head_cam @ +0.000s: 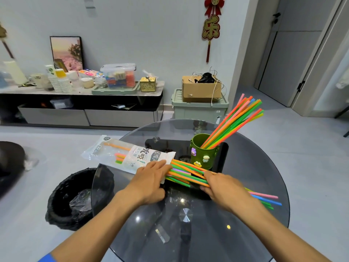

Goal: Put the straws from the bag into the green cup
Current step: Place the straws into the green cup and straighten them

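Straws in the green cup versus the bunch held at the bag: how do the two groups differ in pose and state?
The straws in the green cup stand tilted, fanning up to the right; the held bunch lies nearly flat over the glass table.
The cup straws are free of both hands; the right hand grips the bunch while the left hand pins the bag.
The cup straws are fully out; the bunch's left ends sit in the bag mouth.
Both mix orange, green, pink and blue.
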